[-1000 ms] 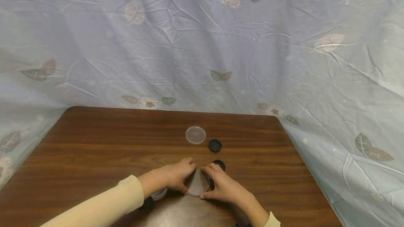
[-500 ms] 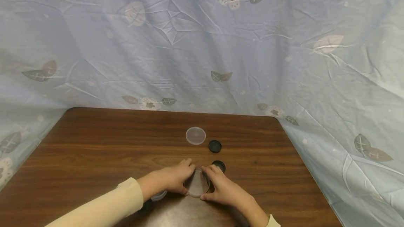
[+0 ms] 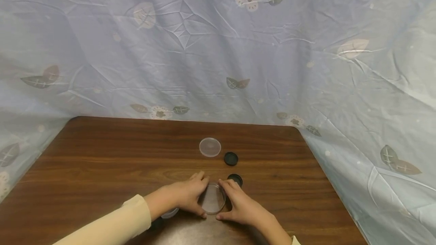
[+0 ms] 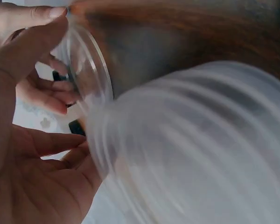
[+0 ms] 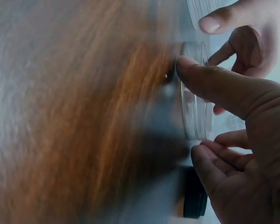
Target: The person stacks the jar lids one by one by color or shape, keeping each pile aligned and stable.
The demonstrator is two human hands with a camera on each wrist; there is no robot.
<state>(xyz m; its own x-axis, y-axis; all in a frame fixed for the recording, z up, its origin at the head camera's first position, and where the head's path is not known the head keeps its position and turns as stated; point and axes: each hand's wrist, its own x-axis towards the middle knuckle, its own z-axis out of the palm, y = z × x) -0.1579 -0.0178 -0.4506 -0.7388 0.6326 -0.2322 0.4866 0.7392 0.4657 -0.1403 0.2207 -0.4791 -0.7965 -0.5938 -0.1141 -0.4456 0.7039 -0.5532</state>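
clear shallow dish (image 3: pixel 213 198): between left hand (image 3: pixel 188 196) and right hand (image 3: pixel 239 202) | fingers: both spread wide, curved round its rim | probably best: even, light pressure, avoiding black cap (image 3: pixel 235 179) at 2 o'clock

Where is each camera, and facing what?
Head: on the head, looking forward and down at the wooden table; left hand, right hand and sleeves show.
Left wrist: on that wrist, facing the clear round dish past a ridged container; both hands show.
Right wrist: on that wrist, facing the dish; both hands show.
Wrist views share the dish.
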